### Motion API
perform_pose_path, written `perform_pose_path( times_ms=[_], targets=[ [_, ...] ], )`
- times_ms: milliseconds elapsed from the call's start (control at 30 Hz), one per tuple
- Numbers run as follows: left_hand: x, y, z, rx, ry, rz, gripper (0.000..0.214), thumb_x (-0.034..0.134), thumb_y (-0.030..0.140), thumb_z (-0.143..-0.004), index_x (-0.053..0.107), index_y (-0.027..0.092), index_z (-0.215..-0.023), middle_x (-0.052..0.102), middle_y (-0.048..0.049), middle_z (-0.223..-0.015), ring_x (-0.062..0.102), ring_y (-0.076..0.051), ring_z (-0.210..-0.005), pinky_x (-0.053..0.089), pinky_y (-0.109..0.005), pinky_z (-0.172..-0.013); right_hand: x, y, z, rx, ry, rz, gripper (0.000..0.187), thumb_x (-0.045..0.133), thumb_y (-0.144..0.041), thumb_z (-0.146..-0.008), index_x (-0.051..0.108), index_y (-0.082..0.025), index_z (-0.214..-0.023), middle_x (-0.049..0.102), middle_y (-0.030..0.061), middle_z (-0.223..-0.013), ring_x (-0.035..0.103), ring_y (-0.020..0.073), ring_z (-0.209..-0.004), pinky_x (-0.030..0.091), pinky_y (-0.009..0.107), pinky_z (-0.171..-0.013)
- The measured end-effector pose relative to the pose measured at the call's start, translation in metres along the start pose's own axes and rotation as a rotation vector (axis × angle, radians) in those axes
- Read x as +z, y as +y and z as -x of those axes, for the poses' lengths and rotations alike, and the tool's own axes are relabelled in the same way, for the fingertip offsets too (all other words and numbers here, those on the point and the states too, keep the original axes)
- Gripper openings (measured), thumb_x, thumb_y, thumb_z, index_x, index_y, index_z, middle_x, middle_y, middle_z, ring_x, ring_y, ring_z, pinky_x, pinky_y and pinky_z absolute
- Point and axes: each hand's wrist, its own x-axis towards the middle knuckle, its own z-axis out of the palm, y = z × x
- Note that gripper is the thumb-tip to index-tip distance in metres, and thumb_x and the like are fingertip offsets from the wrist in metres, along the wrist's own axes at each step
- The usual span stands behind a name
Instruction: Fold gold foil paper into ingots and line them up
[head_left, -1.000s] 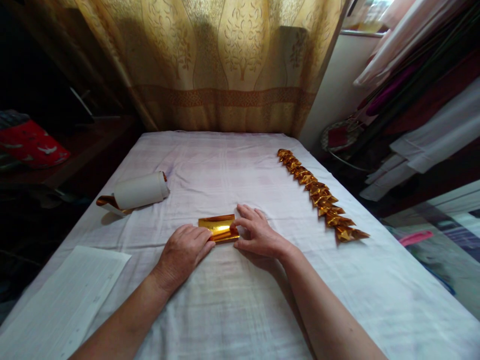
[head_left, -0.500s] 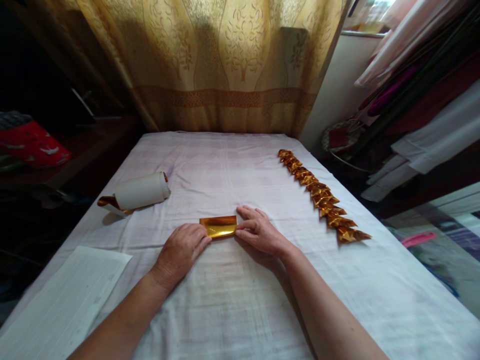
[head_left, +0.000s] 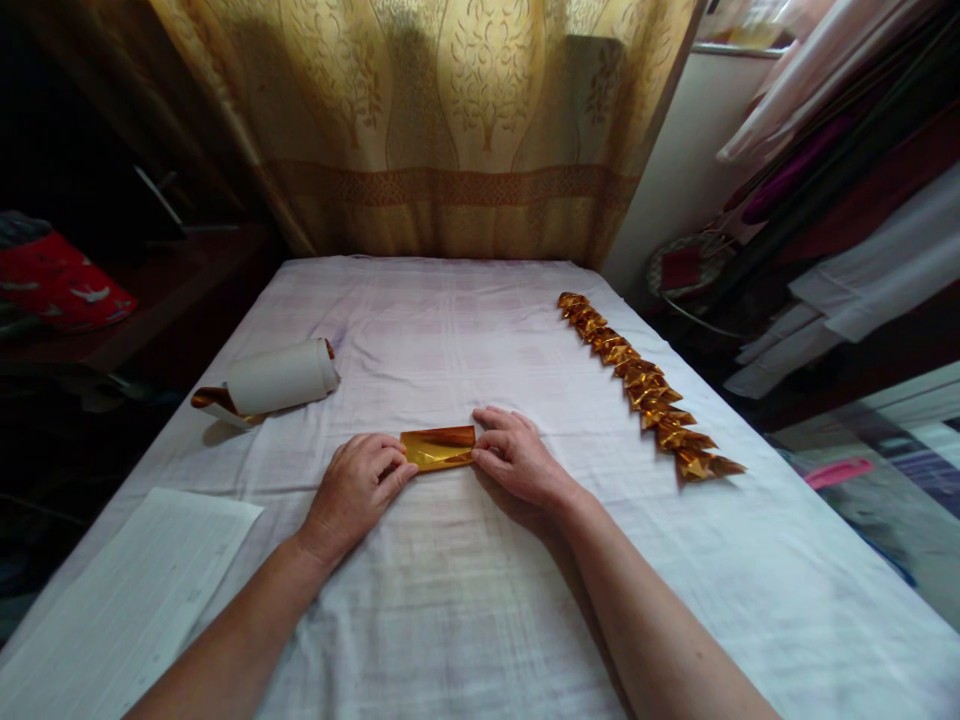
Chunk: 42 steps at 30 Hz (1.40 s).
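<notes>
A small folded piece of gold foil paper (head_left: 440, 446) lies flat on the white cloth-covered table (head_left: 465, 590), in the middle. My left hand (head_left: 356, 488) presses its left end, fingers curled and pinching the lower left corner. My right hand (head_left: 517, 462) holds the right end, thumb and fingers pinched on the paper's edge. A roll of gold foil with a white backing (head_left: 277, 378) lies on its side to the left, beyond my left hand. A long row of several folded gold pieces (head_left: 645, 392) runs diagonally along the table's right side.
A white lined sheet (head_left: 135, 600) lies at the near left corner. A patterned beige curtain (head_left: 450, 120) hangs behind the table's far edge. Hanging fabrics and clothes (head_left: 840, 200) crowd the right. A dark shelf with a red item (head_left: 60, 285) stands on the left.
The gold paper has been folded narrower and flatter. My left hand's fingers have curled in onto its left corner, and my right hand has shifted slightly along its right end.
</notes>
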Motion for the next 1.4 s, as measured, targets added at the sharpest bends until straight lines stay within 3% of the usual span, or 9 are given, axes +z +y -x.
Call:
perform_pose_path(
  times_ms=[300, 967, 1400],
  targets=[
    [0.003, 0.0, -0.001, -0.023, 0.007, -0.005, 0.034, 0.047, 0.037, -0.097, 0.065, 0.021, -0.074, 0.072, -0.0044, -0.095, 0.062, -0.02, -0.091, 0.047, -0.037, -0.085, 0.005, 0.005, -0.003, -0.016, 0.037, -0.002, 0.02, 0.058, -0.027, -0.088, 0.074, -0.023, -0.077, 0.062, 0.006, -0.136, 0.05, 0.0251, -0.131, 0.034, 0.045, -0.11],
    [0.003, 0.007, -0.003, -0.046, -0.01, -0.14, 0.026, 0.055, 0.032, -0.092, 0.06, 0.02, -0.069, 0.068, -0.0062, -0.098, 0.059, -0.023, -0.092, 0.048, -0.039, -0.085, 0.012, -0.001, -0.002, 0.053, 0.149, -0.02, 0.012, 0.061, -0.023, -0.081, 0.068, -0.022, -0.071, 0.066, 0.007, -0.128, 0.054, 0.025, -0.124, 0.034, 0.044, -0.109],
    [0.001, 0.01, -0.005, -0.066, -0.05, -0.135, 0.022, 0.059, 0.028, -0.089, 0.062, 0.019, -0.069, 0.068, -0.0065, -0.1, 0.058, -0.024, -0.094, 0.046, -0.039, -0.085, 0.015, 0.005, -0.001, -0.012, 0.204, -0.031, 0.011, 0.063, -0.019, -0.077, 0.063, -0.022, -0.066, 0.068, 0.007, -0.124, 0.058, 0.0251, -0.119, 0.039, 0.044, -0.102]
  ],
)
